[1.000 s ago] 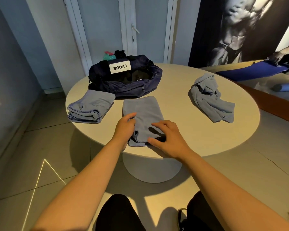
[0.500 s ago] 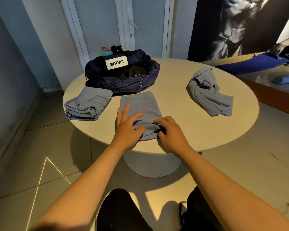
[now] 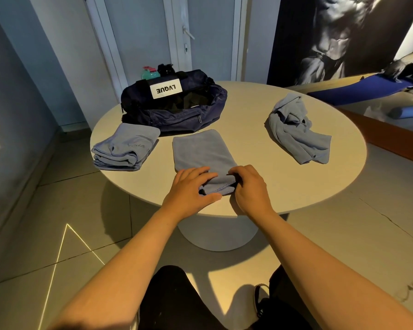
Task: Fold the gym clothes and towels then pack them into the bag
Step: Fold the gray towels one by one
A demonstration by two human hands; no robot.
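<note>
A grey-blue towel (image 3: 200, 151), folded into a long strip, lies on the round table (image 3: 248, 129) in front of me. My left hand (image 3: 191, 186) grips its near end from the left, thumb under the hem. My right hand (image 3: 249, 186) grips the same end from the right with curled fingers. The near end is lifted slightly off the table. A folded grey-blue garment (image 3: 126, 146) sits to the left. An unfolded, crumpled grey-blue garment (image 3: 296, 132) lies at the right. The navy duffel bag (image 3: 172, 103) stands open at the back.
Two bottles (image 3: 157, 70) stand behind the bag. A door and wall close off the back. A blue mat (image 3: 358, 89) and a roll lie at the right. My knees and a shoe are below the table's edge.
Both hands have slid to the towel's near end and closed on it. The left hand went from flat on the cloth to gripping the hem, and the end has lifted a little.
</note>
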